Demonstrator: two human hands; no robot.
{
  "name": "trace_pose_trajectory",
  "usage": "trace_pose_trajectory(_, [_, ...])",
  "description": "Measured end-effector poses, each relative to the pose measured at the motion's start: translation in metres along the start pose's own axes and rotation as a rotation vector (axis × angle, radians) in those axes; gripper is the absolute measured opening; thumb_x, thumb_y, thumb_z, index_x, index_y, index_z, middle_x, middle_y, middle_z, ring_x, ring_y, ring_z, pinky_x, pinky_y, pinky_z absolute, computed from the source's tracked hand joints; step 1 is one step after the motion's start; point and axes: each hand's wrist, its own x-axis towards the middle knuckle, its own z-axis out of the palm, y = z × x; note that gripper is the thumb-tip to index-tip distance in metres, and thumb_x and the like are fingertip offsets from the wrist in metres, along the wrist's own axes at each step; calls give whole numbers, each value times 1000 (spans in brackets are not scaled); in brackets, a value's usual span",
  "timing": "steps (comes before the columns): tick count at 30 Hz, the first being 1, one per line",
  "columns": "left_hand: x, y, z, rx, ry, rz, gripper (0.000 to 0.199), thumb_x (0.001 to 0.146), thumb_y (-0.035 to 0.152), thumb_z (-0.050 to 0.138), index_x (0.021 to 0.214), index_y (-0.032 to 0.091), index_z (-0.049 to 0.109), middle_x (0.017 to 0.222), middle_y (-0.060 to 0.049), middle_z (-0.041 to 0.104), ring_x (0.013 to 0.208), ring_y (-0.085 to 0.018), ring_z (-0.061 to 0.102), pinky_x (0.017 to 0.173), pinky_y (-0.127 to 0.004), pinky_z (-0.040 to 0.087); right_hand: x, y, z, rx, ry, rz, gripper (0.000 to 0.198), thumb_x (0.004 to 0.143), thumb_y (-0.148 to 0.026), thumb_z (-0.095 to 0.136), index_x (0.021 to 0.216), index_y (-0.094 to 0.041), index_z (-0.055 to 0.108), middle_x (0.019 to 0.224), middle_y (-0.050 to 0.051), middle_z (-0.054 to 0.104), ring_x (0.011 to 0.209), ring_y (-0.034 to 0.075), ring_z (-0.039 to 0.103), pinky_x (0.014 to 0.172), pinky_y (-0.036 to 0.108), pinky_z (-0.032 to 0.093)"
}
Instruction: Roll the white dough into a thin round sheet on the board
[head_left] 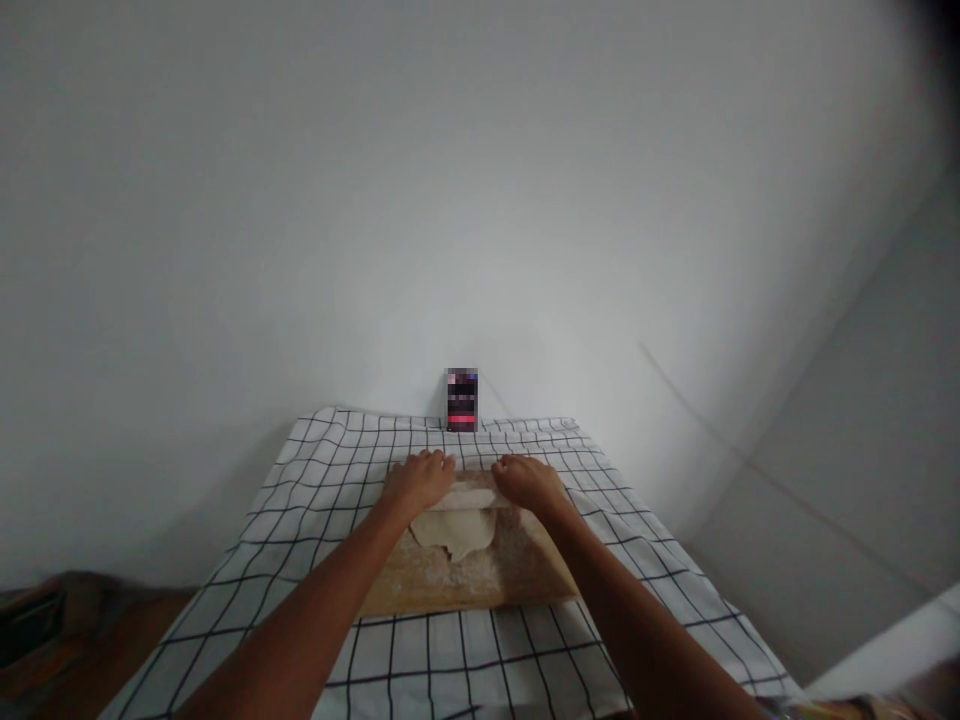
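Nearest to us, the two bare forearms (pixel 300 630) rise from the lower left and lower right of the frame and converge toward its centre. At their ends, just below centre, the left hand (pixel 420 480) and the right hand (pixel 529 483) lie over opposite ends of a pale rolling pin (pixel 472 497). We note that each grip is closed, with fingers bent over the pin; how far they wrap beneath it we cannot tell. The spacing of the hands probably serves to share the pressure evenly and leave the pin's middle clear. In the lower centre, a thin, ragged-edged sheet of dough (pixel 454 530) extends toward us from under the pin, upon a wooden board (pixel 472 588). We take the whitish dusting on the board to be flour, presumably there against sticking. The board rests on a counter covered by a checked cloth (pixel 289 540). At centre, a pixelated upright object (pixel 462 400), perhaps a phone, stands against the wall (pixel 450 200), facing us, presumably for viewing.
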Motion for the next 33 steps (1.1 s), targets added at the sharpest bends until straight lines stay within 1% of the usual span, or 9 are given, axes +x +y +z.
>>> trace_pose_trajectory(5, [-18, 5, 0, 21, 72, -26, 44, 104, 48, 31, 123, 26, 65, 128, -11, 71, 122, -30, 62, 103, -49, 44, -24, -1, 0, -21, 50, 1, 44, 104, -35, 31, 118, -20, 70, 124, 15, 72, 118, 28, 65, 95, 42, 48])
trace_pose_trajectory(10, [-49, 11, -3, 40, 172, 44, 39, 103, 36, 37, 126, 21, 64, 129, -11, 72, 126, -29, 59, 110, -46, 39, -54, -8, 2, -27, 124, -3, 45, 104, -33, 31, 109, -19, 73, 122, 13, 73, 115, 30, 66, 90, 42, 49])
trace_pose_trajectory(14, [-74, 13, -2, 52, 248, 106, 43, 102, 32, 37, 136, 15, 59, 135, -14, 67, 130, -30, 56, 114, -47, 36, -84, -17, 6, -37, 201, 12, 45, 105, -31, 30, 103, -18, 73, 116, 14, 74, 111, 29, 67, 93, 44, 47])
trace_pose_trajectory(18, [-90, 13, 2, 62, 286, 150, 44, 102, 30, 37, 136, 13, 59, 142, -15, 63, 135, -29, 52, 118, -47, 33, -110, -21, 16, -27, 257, 35, 44, 107, -36, 31, 111, -20, 71, 133, 15, 68, 121, 29, 63, 96, 43, 46])
trace_pose_trajectory(21, [-91, 12, 3, 69, 298, 165, 44, 102, 29, 37, 136, 13, 60, 143, -15, 63, 137, -30, 51, 120, -50, 31, -119, -18, 23, -14, 307, 20, 42, 108, -39, 33, 121, -21, 69, 146, 15, 59, 133, 29, 56, 109, 48, 38])
trace_pose_trajectory(23, [-87, 12, 3, 72, 298, 168, 43, 102, 28, 37, 135, 15, 60, 142, -15, 64, 137, -30, 51, 119, -51, 31, -117, -15, 25, -3, 312, -1, 42, 109, -39, 32, 121, -22, 69, 145, 14, 61, 133, 28, 56, 113, 48, 34])
trace_pose_trajectory(26, [-79, 12, 2, 79, 285, 159, 43, 101, 30, 39, 134, 15, 62, 140, -14, 65, 136, -30, 53, 118, -49, 33, -104, -10, 21, 18, 285, -46, 44, 109, -37, 30, 114, -23, 71, 134, 10, 69, 123, 25, 63, 109, 43, 38])
trace_pose_trajectory(30, [-64, 11, 0, 86, 255, 113, 45, 102, 33, 38, 138, 16, 60, 138, -14, 67, 132, -31, 57, 115, -49, 36, -75, -4, 11, 24, 254, -81, 49, 109, -38, 27, 110, -21, 73, 124, 10, 74, 116, 25, 66, 101, 39, 43])
trace_pose_trajectory(33, [-50, 9, -1, 85, 216, 82, 43, 103, 34, 36, 133, 20, 63, 135, -12, 69, 128, -28, 60, 111, -45, 40, -49, 1, 7, 26, 215, -100, 52, 108, -41, 26, 110, -21, 74, 120, 11, 75, 114, 25, 67, 97, 37, 45])
